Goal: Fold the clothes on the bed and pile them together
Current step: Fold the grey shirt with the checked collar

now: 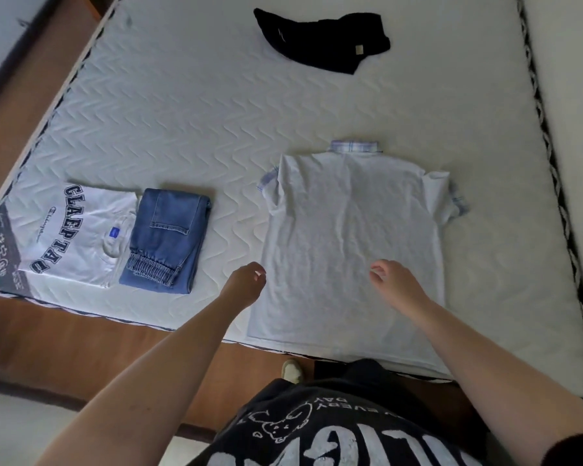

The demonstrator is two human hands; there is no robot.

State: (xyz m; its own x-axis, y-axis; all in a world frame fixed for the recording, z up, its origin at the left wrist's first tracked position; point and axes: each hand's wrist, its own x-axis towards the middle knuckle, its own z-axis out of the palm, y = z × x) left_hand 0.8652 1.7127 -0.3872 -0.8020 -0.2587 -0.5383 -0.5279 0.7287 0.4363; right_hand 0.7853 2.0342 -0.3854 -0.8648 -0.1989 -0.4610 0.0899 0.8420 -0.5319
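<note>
A pale grey polo shirt (pixel 347 230) with a plaid collar lies spread flat, back up, near the bed's front edge. My left hand (pixel 246 280) hovers at the shirt's left side, fingers loosely curled and holding nothing. My right hand (pixel 391 277) hovers over the shirt's lower middle, fingers relaxed and empty. To the left lie folded blue jeans (pixel 169 240) beside a folded white T-shirt (pixel 78 230) with dark letters. An unfolded black garment (pixel 323 38) lies crumpled at the far side of the bed.
The white quilted mattress (pixel 182 129) sits on a brown wooden bed frame (pixel 81 348). Its edges run along the left, the front and the right. My dark printed shirt and one shoe (pixel 292 369) show at the bottom.
</note>
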